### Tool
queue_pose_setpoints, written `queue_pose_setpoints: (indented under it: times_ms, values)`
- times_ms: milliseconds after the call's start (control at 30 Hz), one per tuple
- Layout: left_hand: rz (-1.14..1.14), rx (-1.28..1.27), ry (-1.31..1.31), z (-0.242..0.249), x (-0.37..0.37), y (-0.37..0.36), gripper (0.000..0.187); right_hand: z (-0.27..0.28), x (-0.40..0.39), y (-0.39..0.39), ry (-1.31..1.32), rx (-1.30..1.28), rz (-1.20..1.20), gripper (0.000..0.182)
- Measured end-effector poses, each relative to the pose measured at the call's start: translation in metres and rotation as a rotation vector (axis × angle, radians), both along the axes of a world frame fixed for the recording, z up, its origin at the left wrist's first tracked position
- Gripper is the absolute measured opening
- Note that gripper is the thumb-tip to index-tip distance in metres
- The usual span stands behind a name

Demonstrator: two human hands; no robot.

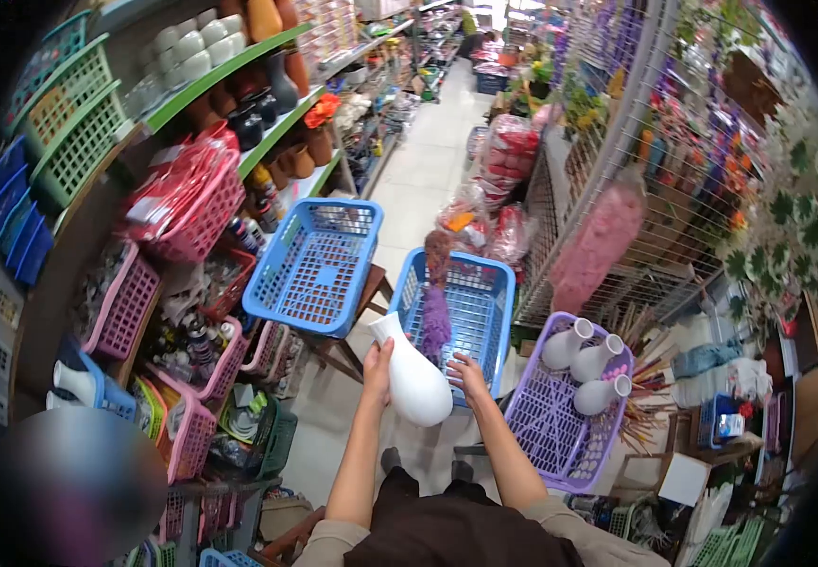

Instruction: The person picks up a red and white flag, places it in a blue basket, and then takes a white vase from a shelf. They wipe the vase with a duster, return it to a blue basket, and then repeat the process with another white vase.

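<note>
A white vase (414, 378) with a narrow neck and a round body is tilted in front of me. My left hand (378, 367) is closed around its left side, just below the neck. My right hand (468, 378) is at the other side of the vase's body with fingers apart, over the near rim of a blue basket (499, 326). A fluffy duster (436, 312), brown above and purple below, lies across that basket. To the right, a purple basket (541, 439) contains several white vases (601, 361) at its far end.
Another blue basket (319, 283) rests on a wooden stool (371, 293) at left. Shelves with pink baskets (203, 222) and pots line the left side. A wire rack (607, 180) with artificial flowers runs along the right. A tiled aisle (418, 156) leads away ahead.
</note>
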State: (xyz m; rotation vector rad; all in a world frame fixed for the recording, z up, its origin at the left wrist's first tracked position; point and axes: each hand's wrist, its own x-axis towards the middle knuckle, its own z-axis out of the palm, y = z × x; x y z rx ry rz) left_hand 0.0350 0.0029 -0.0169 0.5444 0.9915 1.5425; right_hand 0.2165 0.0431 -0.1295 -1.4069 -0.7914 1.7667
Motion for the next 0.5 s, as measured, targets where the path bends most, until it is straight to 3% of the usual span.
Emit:
queue_pose_setpoints:
  times_ms: [133,200,267,300,333,400,433,467,500]
  values:
    - [0.069,-0.032,-0.188,0.009,-0.032,-0.021,0.048,-0.009,-0.021,0.002,0.324,-0.256,-0.027,0.051]
    - [0.115,-0.010,-0.173,0.010,-0.039,-0.026,0.052,-0.014,-0.025,0.005,0.346,-0.243,-0.025,0.040]
    - [0.110,0.040,-0.223,0.010,-0.048,-0.028,0.052,-0.030,-0.026,0.016,0.359,-0.204,0.038,0.015]
    - [0.118,0.051,-0.221,0.009,-0.053,-0.027,0.052,-0.012,-0.028,0.017,0.316,-0.181,0.084,0.007]
    - [0.097,0.060,-0.166,0.009,-0.060,-0.025,0.057,0.004,-0.030,0.012,0.078,-0.111,-0.023,0.014]
    - [0.082,0.081,-0.109,0.012,-0.074,-0.024,0.063,0.010,-0.019,0.016,-0.040,0.028,-0.043,0.011]
    - [-0.035,0.082,-0.125,0.015,-0.082,-0.023,0.067,0.002,-0.020,0.019,-0.265,0.328,-0.117,0.007]
    - [-0.153,0.080,-0.139,0.019,-0.092,-0.025,0.072,0.006,-0.012,0.017,-0.466,0.691,-0.147,0.016]
    - [-0.147,0.092,-0.138,0.021,-0.095,-0.025,0.072,0.010,-0.015,0.020,-0.463,0.703,-0.143,0.016]
